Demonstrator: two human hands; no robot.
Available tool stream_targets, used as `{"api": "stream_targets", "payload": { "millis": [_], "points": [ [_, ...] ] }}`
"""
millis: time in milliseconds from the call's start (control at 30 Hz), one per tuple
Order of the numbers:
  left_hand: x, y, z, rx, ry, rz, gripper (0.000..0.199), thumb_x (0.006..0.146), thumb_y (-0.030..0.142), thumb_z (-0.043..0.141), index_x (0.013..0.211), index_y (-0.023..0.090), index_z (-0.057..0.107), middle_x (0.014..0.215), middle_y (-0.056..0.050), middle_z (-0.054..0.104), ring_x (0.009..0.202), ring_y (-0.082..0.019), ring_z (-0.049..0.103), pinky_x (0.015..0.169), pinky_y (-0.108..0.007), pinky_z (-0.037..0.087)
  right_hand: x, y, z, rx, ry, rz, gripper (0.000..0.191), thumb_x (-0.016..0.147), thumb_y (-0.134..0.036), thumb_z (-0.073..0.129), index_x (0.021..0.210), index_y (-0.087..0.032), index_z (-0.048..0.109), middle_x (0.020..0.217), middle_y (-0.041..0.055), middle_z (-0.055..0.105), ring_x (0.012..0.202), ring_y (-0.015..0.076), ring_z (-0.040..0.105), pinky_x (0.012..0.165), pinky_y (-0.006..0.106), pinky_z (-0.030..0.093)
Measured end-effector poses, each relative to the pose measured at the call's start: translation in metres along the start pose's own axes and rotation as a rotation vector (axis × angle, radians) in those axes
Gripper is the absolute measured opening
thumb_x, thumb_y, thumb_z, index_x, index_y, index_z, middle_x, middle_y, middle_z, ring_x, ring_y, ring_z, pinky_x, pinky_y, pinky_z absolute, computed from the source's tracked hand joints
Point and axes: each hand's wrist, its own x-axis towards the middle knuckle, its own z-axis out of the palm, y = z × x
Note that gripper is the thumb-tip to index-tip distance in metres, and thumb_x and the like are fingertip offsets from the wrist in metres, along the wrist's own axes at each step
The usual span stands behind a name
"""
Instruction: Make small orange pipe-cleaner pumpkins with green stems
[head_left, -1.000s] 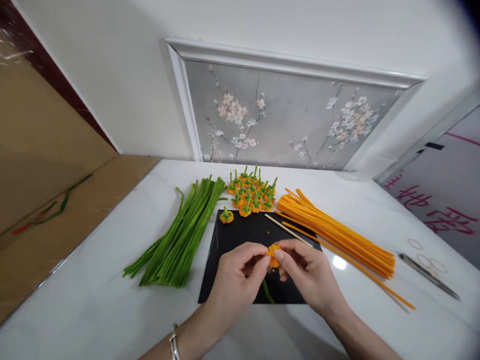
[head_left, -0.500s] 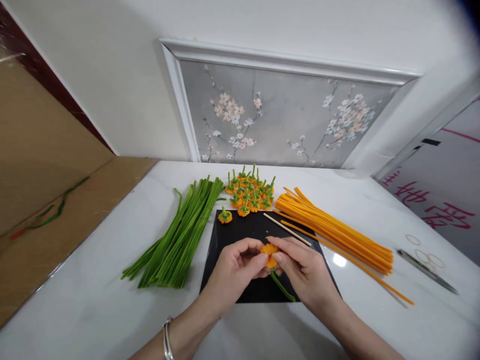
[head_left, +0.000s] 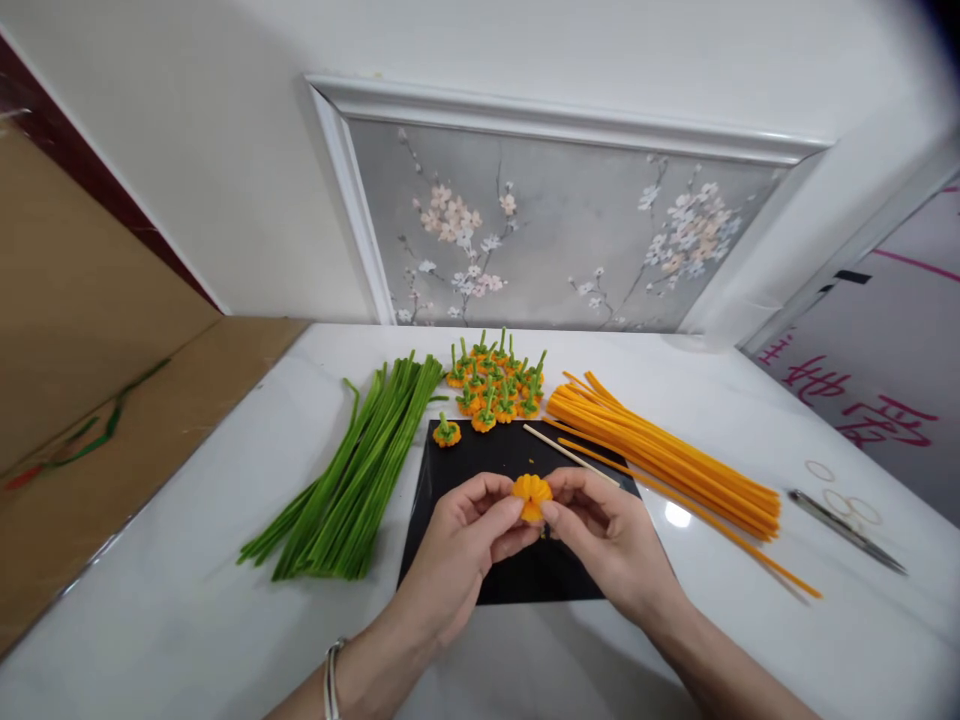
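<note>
Between my two hands is a small orange pumpkin (head_left: 532,492) made of pipe cleaner, its ribbed round side facing me. My left hand (head_left: 471,545) pinches its left edge with thumb and fingers. From the other side, the thumb and fingers of my right hand (head_left: 611,535) grip the right edge. Both hands are over a black mat (head_left: 517,585). Whatever is under the pumpkin is hidden by the fingers. One finished pumpkin with a green stem (head_left: 447,432) sits on the mat's far left corner.
Several more green-stemmed orange pumpkins (head_left: 495,385) cluster behind the mat. Green pipe cleaners (head_left: 360,480) lie in a bundle at left, orange pipe cleaners (head_left: 667,450) at right. A thin wooden stick (head_left: 570,452) crosses the mat's far edge. Tweezers (head_left: 847,530) and clear rings (head_left: 838,502) lie far right.
The orange pumpkin has been turned in my fingers, so its ribs show more fully. The green pipe cleaner that hung below it is no longer visible. The view has shifted slightly.
</note>
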Motion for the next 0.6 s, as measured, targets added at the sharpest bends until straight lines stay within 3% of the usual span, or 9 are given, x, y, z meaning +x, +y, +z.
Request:
{"api": "stream_targets", "payload": {
  "millis": [167,300,500,600],
  "points": [
    [0.0014,0.0014,-0.0042,0.283,-0.034,0.141,0.027,0.081,0.034,0.067,0.104,0.022,0.061,0.095,-0.001,0.062,0.081,-0.013,0.064,0.074,-0.027,0.057,-0.0003,-0.0003,-0.0018,-0.062,-0.047,-0.004,0.018,0.085,-0.033,0.061,0.092,-0.017,0.062,0.081,0.0046,0.065,0.07,0.014,0.062,0.065,0.024,0.056],
    [0.0051,-0.001,-0.006,0.492,-0.025,0.217,0.019,0.083,0.035,0.064,0.091,0.018,0.065,0.083,0.0,0.064,0.068,-0.01,0.061,0.061,-0.019,0.054,-0.0027,0.0001,0.0007,-0.168,-0.08,-0.03,0.01,0.086,-0.025,0.058,0.091,-0.018,0.061,0.08,0.0037,0.064,0.069,0.0135,0.061,0.064,0.024,0.054],
    [0.0036,-0.0002,0.0,0.295,-0.026,0.034,0.023,0.083,0.036,0.065,0.084,0.013,0.064,0.076,-0.002,0.063,0.065,-0.01,0.06,0.064,-0.022,0.055,-0.0045,-0.0024,0.0021,-0.228,-0.041,-0.115,0.01,0.085,-0.02,0.056,0.095,-0.019,0.058,0.081,0.0023,0.062,0.071,0.0137,0.062,0.067,0.025,0.055],
    [0.0013,0.0,0.0019,0.166,-0.031,0.027,0.019,0.083,0.033,0.066,0.086,0.015,0.065,0.082,-0.001,0.061,0.072,-0.01,0.059,0.071,-0.023,0.055,-0.0045,-0.0034,-0.0005,-0.201,-0.036,-0.135,0.014,0.086,-0.021,0.057,0.1,-0.02,0.057,0.087,0.0033,0.062,0.077,0.0144,0.063,0.069,0.025,0.055]
  ]
}}
